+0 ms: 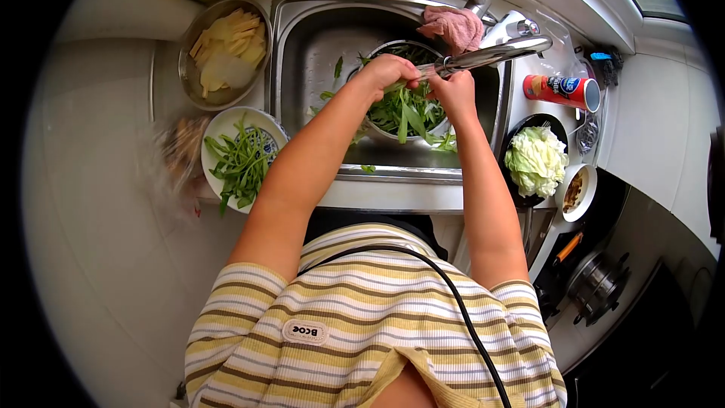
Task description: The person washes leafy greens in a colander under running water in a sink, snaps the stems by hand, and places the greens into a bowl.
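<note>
Both hands meet under the end of the metal faucet (495,53), above a bowl (387,134) in the sink. My left hand (390,75) has its fingers pinched together. My right hand (455,95) is closed close beside it, just below the spout. Whatever lies between the fingers is hidden or too small to make out. Long-leaved greens (408,115) fill the bowl right beneath both hands, some leaves hanging over its rim. A few loose leaves (338,67) lie in the steel sink (306,38).
Left of the sink are a metal bowl of pale slices (229,53) and a plate of green stems (240,162). On the right stand a cabbage (536,160) on a dark pan, a red can (557,92) and a small white bowl (578,193). A pink cloth (453,28) hangs by the faucet.
</note>
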The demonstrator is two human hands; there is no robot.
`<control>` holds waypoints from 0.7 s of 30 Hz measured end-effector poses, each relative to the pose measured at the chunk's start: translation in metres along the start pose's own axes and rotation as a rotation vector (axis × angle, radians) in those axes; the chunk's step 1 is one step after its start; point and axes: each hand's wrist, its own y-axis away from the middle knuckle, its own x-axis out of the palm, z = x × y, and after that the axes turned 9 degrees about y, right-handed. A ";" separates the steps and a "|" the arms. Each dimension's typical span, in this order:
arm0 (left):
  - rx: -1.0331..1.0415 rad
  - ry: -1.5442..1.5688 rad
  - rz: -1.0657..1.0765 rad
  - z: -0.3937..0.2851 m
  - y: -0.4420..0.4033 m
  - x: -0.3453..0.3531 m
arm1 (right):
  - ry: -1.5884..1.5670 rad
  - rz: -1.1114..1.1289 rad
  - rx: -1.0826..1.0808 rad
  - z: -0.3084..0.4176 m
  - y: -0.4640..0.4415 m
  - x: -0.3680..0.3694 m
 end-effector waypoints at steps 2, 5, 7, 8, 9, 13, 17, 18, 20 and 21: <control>0.035 -0.129 -0.021 0.002 -0.003 0.000 | 0.449 -0.124 -0.324 -0.005 0.000 0.002; 0.078 -0.338 -0.100 -0.009 0.007 -0.004 | 0.516 -0.199 -0.166 0.001 0.007 -0.009; 0.106 -0.334 -0.099 -0.014 0.010 -0.023 | 0.435 -0.172 -0.028 -0.026 0.007 -0.030; 0.103 -0.337 -0.099 -0.012 0.010 -0.025 | 0.441 -0.156 -0.047 -0.040 0.014 -0.036; 0.108 -0.183 -0.058 -0.009 0.010 -0.026 | 0.439 -0.156 -0.043 -0.049 0.025 -0.037; 0.153 -0.141 -0.017 0.002 -0.008 0.010 | 0.941 -0.043 -0.132 -0.110 0.077 -0.019; 0.239 -0.421 0.036 0.010 -0.017 0.051 | 1.024 -0.217 -0.125 -0.095 0.082 0.000; 0.228 -0.328 0.054 0.015 -0.016 0.050 | 1.014 -0.215 -0.142 -0.088 0.070 0.001; 0.280 -0.324 -0.006 0.016 0.002 0.030 | 0.773 0.111 0.098 -0.075 0.037 0.009; 0.352 -0.201 -0.023 0.029 0.005 0.011 | 0.668 0.031 0.062 -0.076 0.024 0.022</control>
